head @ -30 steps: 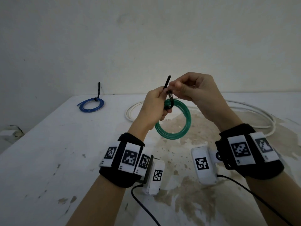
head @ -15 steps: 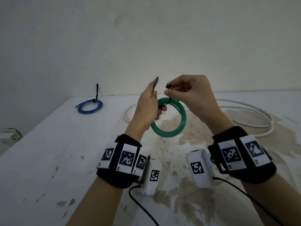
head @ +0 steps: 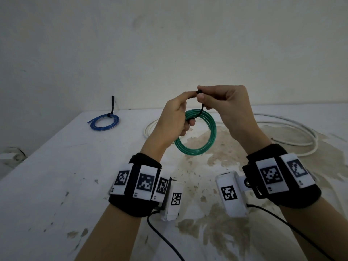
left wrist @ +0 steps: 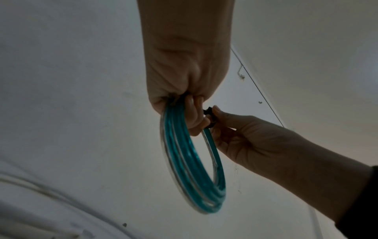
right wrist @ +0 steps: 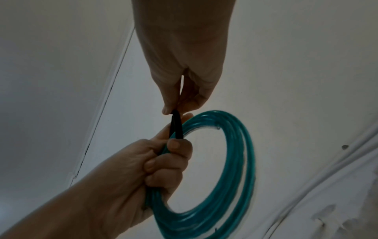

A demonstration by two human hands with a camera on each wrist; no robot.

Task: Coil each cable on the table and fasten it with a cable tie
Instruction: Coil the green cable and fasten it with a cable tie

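Note:
A green cable coil (head: 199, 146) hangs in the air above the table, gripped at its top by my left hand (head: 175, 119). A black cable tie (head: 201, 108) loops around the coil's top strands. My right hand (head: 224, 104) pinches the tie's head between thumb and fingers, and my left thumb and forefinger meet it there. In the right wrist view the cable tie (right wrist: 175, 126) forms a narrow loop rising from the left hand (right wrist: 159, 165) to the right hand (right wrist: 184, 72). In the left wrist view the green cable coil (left wrist: 184, 161) dangles below my left hand (left wrist: 184, 80).
A blue cable coil (head: 103, 121), bound with a black tie whose tail stands up, lies at the far left of the stained white table (head: 56, 185). A loose white cable (head: 293, 132) curves across the far right. A wall runs behind the table.
My left fingertips, which held the tie's tail apart from its head, have come together with my right fingertips. The tail no longer sticks up and the tie now loops around the coil.

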